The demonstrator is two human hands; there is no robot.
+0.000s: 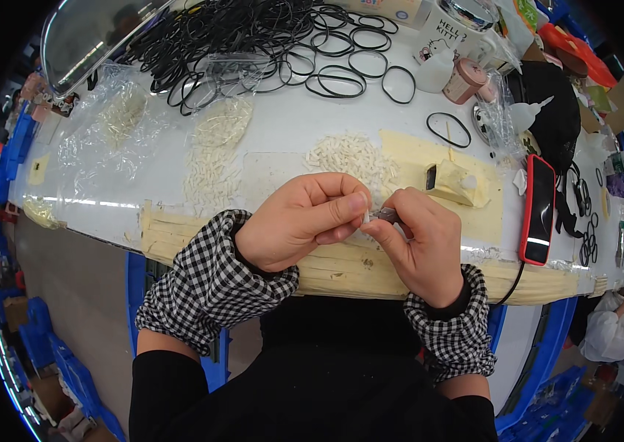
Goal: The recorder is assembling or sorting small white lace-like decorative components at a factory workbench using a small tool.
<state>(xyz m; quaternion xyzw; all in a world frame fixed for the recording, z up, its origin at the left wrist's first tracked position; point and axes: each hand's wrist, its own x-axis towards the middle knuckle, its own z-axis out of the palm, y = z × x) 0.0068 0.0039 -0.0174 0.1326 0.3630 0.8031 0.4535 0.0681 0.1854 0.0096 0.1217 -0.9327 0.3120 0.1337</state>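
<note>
Over the table's near edge my two hands meet, fingertips almost touching. My left hand [301, 221] is closed in a pinch on a small white piece [366, 218]. Thumb and fingers of my right hand [426, 247] are pressed together around a small grey object [388, 215], mostly hidden, its kind unclear. Just beyond the hands lies a heap of small white pieces [348, 156]. More loose white pieces [211, 177] are spread to the left, below a clear bag [223, 121] of them. A block wrapped in yellowish tape [460, 184] sits beyond my right hand.
Black elastic loops [223, 37] pile up at the far side, with several single ones nearer. A red-framed phone [540, 210] with a cable lies at right. White squeeze bottles [435, 71] and a pink container [465, 79] stand far right. Clear plastic bags [98, 136] cover the left.
</note>
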